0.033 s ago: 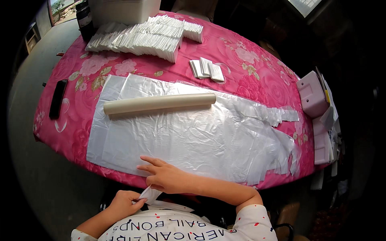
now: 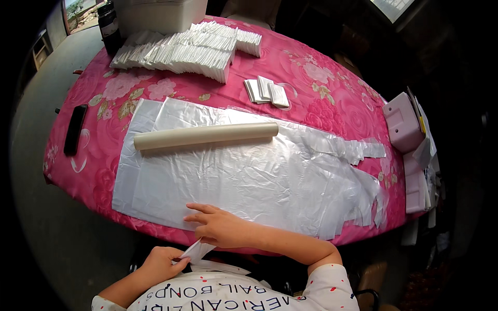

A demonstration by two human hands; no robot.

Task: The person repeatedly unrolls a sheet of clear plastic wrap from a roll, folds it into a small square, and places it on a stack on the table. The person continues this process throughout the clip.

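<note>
At the table's near edge, my left hand (image 2: pixel 162 263) pinches a small folded white plastic bag (image 2: pixel 195 252) between thumb and fingers. My right hand (image 2: pixel 222 228) grips the upper end of the same bag at its thumb side, while its other fingers stretch out over the large flat plastic bags. The thumb tip of that hand is hidden. Beneath and beyond it lies a layered stack of large white plastic bags (image 2: pixel 218 176), crinkled, with cut handle strips at the right. A cream-coloured tube (image 2: pixel 207 136) rests across the stack's far part.
Pink floral cloth covers the table (image 2: pixel 342 111). Small folded white packets (image 2: pixel 267 92) sit beyond the tube, and long rows of them (image 2: pixel 181 52) stand before a white bin (image 2: pixel 161 15). A dark jar (image 2: pixel 109 28), a black phone (image 2: pixel 75 129) and pink foam boxes (image 2: pixel 402 122) line the edges.
My right hand has shifted slightly to the right, and the gripped end of the folded bag has moved with it. My left hand has barely moved.
</note>
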